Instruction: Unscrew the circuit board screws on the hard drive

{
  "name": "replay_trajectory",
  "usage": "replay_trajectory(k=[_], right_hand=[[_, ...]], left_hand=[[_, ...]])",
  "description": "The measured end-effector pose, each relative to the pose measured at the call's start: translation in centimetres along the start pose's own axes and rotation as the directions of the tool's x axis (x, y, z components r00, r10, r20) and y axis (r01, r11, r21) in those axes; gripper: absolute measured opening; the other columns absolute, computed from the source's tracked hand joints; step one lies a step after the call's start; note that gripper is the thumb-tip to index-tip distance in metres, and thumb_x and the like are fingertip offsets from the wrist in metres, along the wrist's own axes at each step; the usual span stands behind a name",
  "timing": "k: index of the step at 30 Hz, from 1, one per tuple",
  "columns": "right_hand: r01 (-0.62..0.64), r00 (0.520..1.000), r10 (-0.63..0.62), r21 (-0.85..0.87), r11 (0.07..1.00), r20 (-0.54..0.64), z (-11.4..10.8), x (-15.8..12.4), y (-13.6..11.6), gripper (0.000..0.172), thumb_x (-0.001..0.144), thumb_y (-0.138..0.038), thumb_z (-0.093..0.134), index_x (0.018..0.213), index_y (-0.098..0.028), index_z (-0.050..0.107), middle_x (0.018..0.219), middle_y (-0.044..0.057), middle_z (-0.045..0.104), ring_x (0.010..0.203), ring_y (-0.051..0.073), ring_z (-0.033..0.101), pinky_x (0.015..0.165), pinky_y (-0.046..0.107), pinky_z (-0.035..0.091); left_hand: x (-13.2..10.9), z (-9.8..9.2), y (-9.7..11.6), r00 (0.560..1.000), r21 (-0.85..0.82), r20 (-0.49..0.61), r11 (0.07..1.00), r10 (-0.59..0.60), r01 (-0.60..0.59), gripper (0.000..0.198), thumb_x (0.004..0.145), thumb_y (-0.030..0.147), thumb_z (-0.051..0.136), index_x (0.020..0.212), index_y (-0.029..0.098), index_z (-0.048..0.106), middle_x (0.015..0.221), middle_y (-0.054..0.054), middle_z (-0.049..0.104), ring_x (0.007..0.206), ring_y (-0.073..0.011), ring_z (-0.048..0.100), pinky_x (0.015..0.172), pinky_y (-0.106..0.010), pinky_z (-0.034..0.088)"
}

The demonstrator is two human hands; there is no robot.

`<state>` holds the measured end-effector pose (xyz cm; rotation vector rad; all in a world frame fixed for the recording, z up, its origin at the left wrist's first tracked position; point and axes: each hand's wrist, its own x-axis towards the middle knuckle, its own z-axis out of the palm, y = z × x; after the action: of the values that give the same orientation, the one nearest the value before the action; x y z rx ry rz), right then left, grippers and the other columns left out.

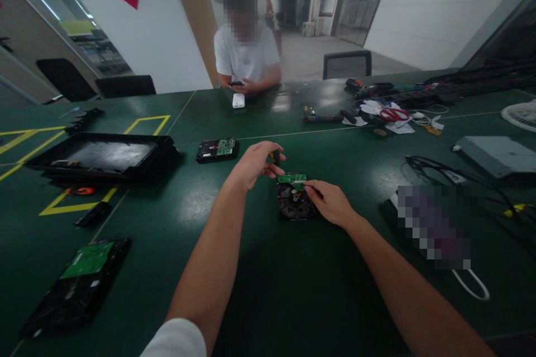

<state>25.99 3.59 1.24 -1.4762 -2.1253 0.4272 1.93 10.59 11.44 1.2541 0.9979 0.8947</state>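
A dark hard drive point(295, 206) lies on the green table in front of me. Over its far half is a green circuit board point(288, 178). My right hand point(330, 201) pinches the near right edge of this board between thumb and fingers. At the board's far left is my left hand point(259, 164), with its fingers curled around a small dark and yellow thing point(274, 156) whose kind I cannot make out. The left fingertips come close to the board; whether they touch it is unclear.
Another hard drive point(216, 149) lies to the left, near a black plastic housing point(161, 156). A black device with a green board point(79, 284) is at front left. Rightward are a blurred-out object point(433, 228), cables, and a grey metal box point(496, 153). Opposite sits a person point(247, 58) holding a phone.
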Motion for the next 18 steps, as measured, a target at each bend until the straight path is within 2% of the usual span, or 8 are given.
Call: replay_trajectory(k=[6,12,18], right_hand=[[0.009,1.000,-0.009,0.012,1.000,-0.002,0.04,0.00,-0.04,0.038,0.106,-0.042,0.040,0.128,-0.026,0.066,0.120,0.007,0.072,0.105,0.024,0.068,0.091,0.039,0.052],[0.005,1.000,-0.004,0.008,1.000,-0.008,0.21,0.05,0.13,0.038,0.106,-0.042,0.041,0.127,-0.024,0.067,0.116,0.007,0.073,0.103,0.024,0.068,0.089,0.037,0.051],[0.006,1.000,-0.005,0.027,1.000,-0.012,0.27,0.02,0.21,0.038,0.106,-0.042,0.040,0.127,-0.025,0.066,0.118,0.007,0.073,0.104,0.025,0.068,0.090,0.039,0.051]], left_hand=[[0.19,0.36,-0.15,1.000,-0.035,0.022,0.999,0.002,-0.002,0.025,0.089,0.041,0.058,0.097,0.017,0.062,0.107,-0.013,0.073,0.066,-0.0174,0.072,0.055,-0.027,0.054],[0.09,-0.26,0.02,0.998,0.097,-0.002,0.994,0.058,-0.057,0.030,0.090,0.040,0.054,0.094,0.016,0.073,0.106,-0.010,0.069,0.061,-0.0112,0.066,0.050,-0.023,0.045],[-0.06,-0.18,0.22,0.998,0.094,-0.046,0.995,0.035,-0.030,0.029,0.088,0.040,0.057,0.101,0.017,0.069,0.101,-0.010,0.069,0.063,-0.0155,0.069,0.049,-0.025,0.045]])
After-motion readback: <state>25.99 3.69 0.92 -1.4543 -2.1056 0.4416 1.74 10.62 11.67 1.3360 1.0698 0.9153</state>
